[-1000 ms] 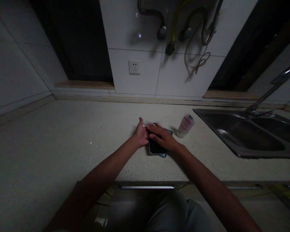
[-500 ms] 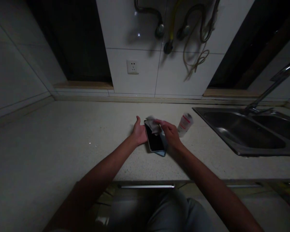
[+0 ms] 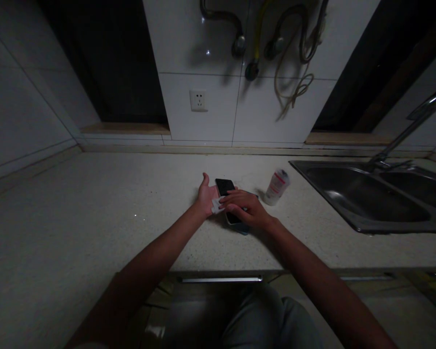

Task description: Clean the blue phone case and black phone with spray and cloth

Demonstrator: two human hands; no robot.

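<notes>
A black smartphone (image 3: pixel 225 186) lies screen up on the pale speckled countertop (image 3: pixel 105 208), seemingly on a blue case whose edge shows at its near end. My left hand (image 3: pixel 206 196) rests at the phone's left edge, fingers open, steadying it. My right hand (image 3: pixel 244 209) lies across the lower half of the screen with fingers together, pressing a small white wipe (image 3: pixel 217 205) onto it. Only the top of the screen shows.
A small white bottle with a red label (image 3: pixel 277 186) stands just right of the phone. A steel double sink (image 3: pixel 366 198) with a tap fills the right side. A wall socket (image 3: pixel 198 100) and hanging hoses sit on the tiled wall behind.
My right hand, which had lifted the wipe to the phone's top, has come down and left across the lower screen. The left hand has stayed at the phone's left edge.
</notes>
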